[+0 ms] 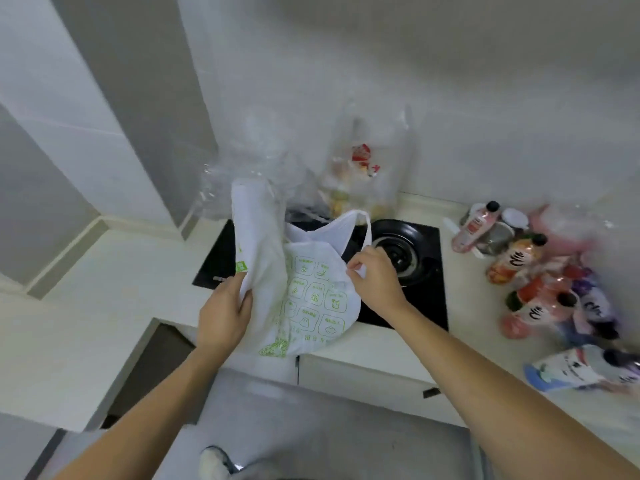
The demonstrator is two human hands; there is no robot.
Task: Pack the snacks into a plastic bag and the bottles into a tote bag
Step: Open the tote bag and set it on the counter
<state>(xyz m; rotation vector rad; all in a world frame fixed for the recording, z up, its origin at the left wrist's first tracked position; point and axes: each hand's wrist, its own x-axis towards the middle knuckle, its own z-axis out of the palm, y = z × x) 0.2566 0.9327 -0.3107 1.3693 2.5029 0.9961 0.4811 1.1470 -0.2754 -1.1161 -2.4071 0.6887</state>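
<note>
The tote (304,292) is pinched at its edges by both hands, left (223,315) and right (375,277), above the desk (104,306); bottles (519,268) lie right

White green-printed tote bag (308,299) held above counter, bottles (519,271) rightward.

A home kitchen: a black gas hob (408,251) is set into a pale countertop (104,282), with cabinet doors (363,379) below and white tiled walls (485,98) behind.
</note>
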